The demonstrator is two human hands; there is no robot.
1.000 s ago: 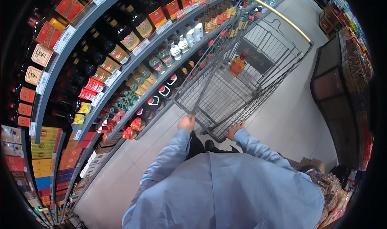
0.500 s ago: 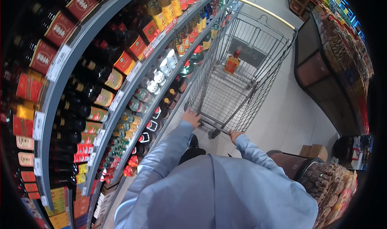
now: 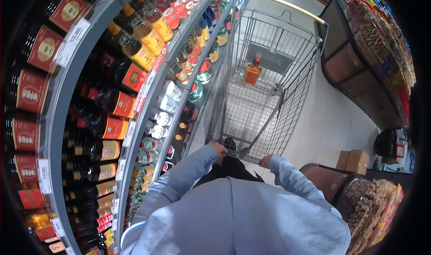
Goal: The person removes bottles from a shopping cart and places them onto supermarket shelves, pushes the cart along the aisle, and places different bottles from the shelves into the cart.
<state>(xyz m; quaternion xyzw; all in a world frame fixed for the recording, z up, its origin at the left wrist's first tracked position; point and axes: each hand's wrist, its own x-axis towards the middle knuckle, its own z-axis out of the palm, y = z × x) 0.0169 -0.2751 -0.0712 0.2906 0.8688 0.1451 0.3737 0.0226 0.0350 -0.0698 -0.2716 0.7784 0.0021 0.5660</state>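
A metal wire shopping cart (image 3: 287, 107) stands in front of me, with its push bar nearest my body. My left hand (image 3: 218, 148) is closed on the left end of the bar, though its fingertips are partly hidden. At the bar's right end, my right hand (image 3: 266, 160) is wrapped around it. Inside the cart, a small flat bottle (image 3: 252, 74) of amber liquid with a red cap leans near the grey panel (image 3: 270, 58). The rest of the cart basket shows bare wire mesh.
Curved shelves (image 3: 56, 120) of bottles run close along my left side. To the right stand a dark display counter (image 3: 348, 53) heaped with packaged goods, a nearer rounded counter (image 3: 321, 178) and cardboard boxes (image 3: 354, 160). Pale floor tiles (image 3: 310, 129) lie between.
The shelf bottles have shifted across the view and look nearer. The cart sits slightly further left in view and its bar is closer to my body. Both hands stay at the bar.
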